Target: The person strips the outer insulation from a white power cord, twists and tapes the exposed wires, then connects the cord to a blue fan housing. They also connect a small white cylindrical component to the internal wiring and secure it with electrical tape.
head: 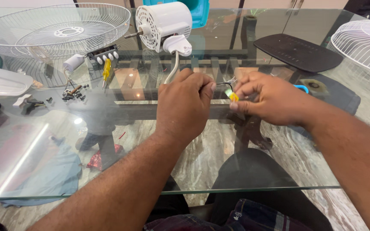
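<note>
Nearest the camera, below the glass counter (245,171), dark trousers and a plaid cloth edge show through the pane.

Mid-counter: left hand (184,102) curled, fingers (206,87) together, pinched on a thin black wire (224,84). Right hand (265,99) just beside it, fingertips closed on a small yellow connector (234,96) at the wire's end. Both hands held just above the glass, nearly touching each other. Wire spans the short gap between them.

White cable (173,70) runs from behind the left hand away to the fan motor (162,25), white, lying on its side at the far centre, shaft pointing left.

Left of the hands, further off: scatter of small dark screws (74,95), yellow-handled screwdriver (106,70), switch block (103,54) with a row of white buttons, white cylindrical part (73,62) beside it. Near-left edge: clear plastic lid (1,81).

Far left: white wire fan guard (56,30), lying flat. Far right: second white guard (362,42), partly out of view. Between motor and right guard: flat black plastic base plate (298,52). Blue object (301,88) just behind the right hand, mostly hidden; cannot tell what it is.
</note>
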